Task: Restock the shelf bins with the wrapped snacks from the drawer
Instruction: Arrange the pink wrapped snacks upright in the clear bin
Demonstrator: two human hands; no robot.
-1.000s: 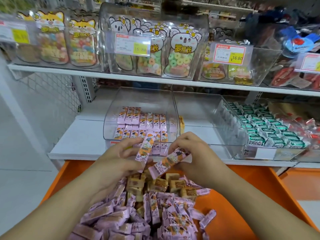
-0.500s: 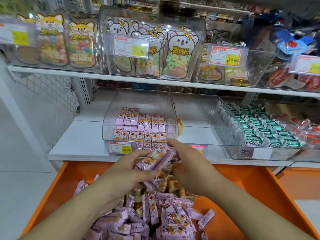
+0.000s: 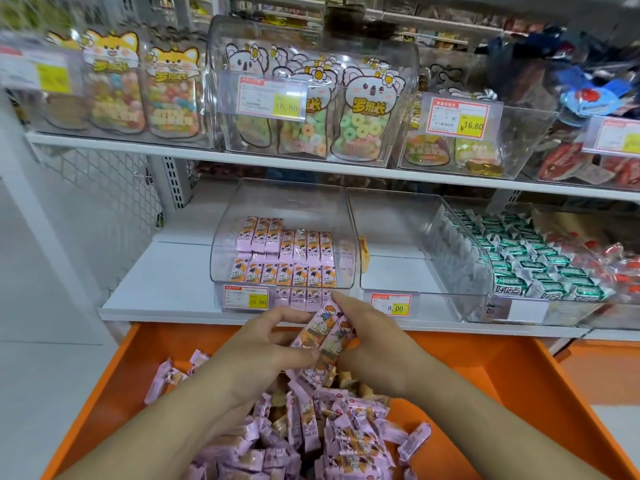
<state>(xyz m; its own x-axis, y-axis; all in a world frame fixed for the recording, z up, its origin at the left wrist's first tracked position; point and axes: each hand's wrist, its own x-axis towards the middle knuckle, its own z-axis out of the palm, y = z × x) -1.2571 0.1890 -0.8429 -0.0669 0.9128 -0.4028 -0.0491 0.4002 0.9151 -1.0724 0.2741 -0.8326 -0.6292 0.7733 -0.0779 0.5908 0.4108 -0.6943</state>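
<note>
Pink wrapped snacks (image 3: 323, 336) between both hands

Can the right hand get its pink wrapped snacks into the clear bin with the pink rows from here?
Probably yes: the right hand sits just below the clear plastic bin, whose open front looks unobstructed.

Single head-worn wide-angle view, facing forward and down, close over the open orange drawer (image 3: 485, 375) along the bottom edge. Looks straight at the white shelf (image 3: 166, 282) at mid-height, upper shelf (image 3: 138, 145) bowed by the lens near the top.
</note>
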